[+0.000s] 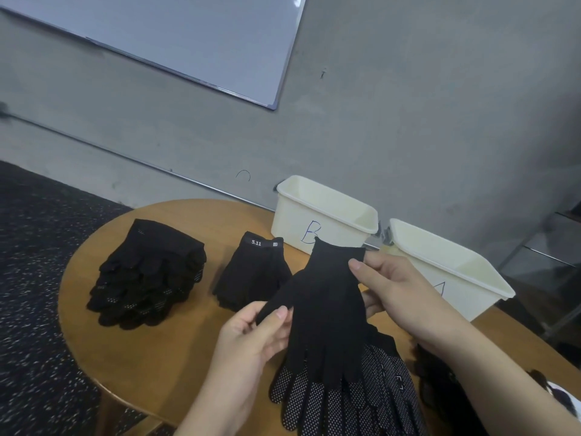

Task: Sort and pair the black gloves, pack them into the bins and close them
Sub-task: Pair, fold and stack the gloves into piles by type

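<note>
1. Sorting is the step in hand, by my judgement: one plain black glove (327, 309) is held up above the round wooden table (157, 350), cuff toward the bins, fingers hanging toward the viewer.
2. Left hand (254, 338): thumb and fingers pinch the glove's thumb part at its left edge.
3. Right hand (399, 291): thumb on the front of the cuff's right side, fingers curled behind the cloth, grasping it.
4. Unsorted heap of dotted-grip gloves (352, 401): lies on the table directly under the held glove, at the near edge.
5. Pile of dotted gloves (147, 278): on the table well left of the held glove, stacked with cuffs away from the viewer.
6. Smaller stack of gloves labelled 5.11 (254, 272): just left of the held glove, between it and the dotted pile.
7. Bin marked B (323, 215): cream plastic, open, behind the held glove; nothing is seen inside it.
8. Second cream bin (449, 272): right of the held glove, behind the right hand; its marking is partly hidden; also open. No lids are in view.
9. Next move, as judged: identify the glove's type and side, then lay it flat on a matching stack or start a new one. Packing and closing are not yet begun.
</note>
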### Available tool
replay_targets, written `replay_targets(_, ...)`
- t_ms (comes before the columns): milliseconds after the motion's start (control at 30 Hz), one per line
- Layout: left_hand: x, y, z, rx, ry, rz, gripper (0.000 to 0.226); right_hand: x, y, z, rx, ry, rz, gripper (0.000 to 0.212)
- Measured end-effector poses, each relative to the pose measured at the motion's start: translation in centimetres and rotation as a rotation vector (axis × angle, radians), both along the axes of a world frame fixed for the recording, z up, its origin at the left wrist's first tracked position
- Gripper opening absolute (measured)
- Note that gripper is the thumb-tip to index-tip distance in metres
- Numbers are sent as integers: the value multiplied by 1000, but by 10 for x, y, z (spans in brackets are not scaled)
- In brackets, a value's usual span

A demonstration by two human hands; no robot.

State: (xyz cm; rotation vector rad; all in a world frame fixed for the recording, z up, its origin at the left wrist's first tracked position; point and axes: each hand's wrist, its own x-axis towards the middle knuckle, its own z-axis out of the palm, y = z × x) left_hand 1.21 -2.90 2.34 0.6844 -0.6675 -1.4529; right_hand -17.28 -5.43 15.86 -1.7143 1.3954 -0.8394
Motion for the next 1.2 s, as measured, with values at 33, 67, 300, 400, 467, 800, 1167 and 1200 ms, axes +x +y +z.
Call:
replay_targets(33,-2,-1,-3,6,-45,29,17,0,-2,-2,3,-4,3,41)
replay_targets(67,-4,-4,-5,10,-105,82,15,0,-3,-4,1,-15,7,41)
replay_targets(300,-15,1,-1,-319,-747,550,28,2,-3,-7,-131,36,-4,45)
replay_targets(400,-18,5,2,-448,-842,520,35,11,1,-14,-193,107,-7,45)
replay_targets(467,-22,8,4,-449,-769,356,44,15,1,-21,-184,47,18,39)
replay_targets(800,-12,3,6,-239,-627,193,17,10,-6,-41,7,-22,288,36)
replay_targets(1167,10,9,0,-117,-389,-120,48,-32,20,-66,-101,-122,125,41)
replay_targets(1200,11,10,1,-119,-387,-139,42,-30,23,-69,-102,-121,126,41)
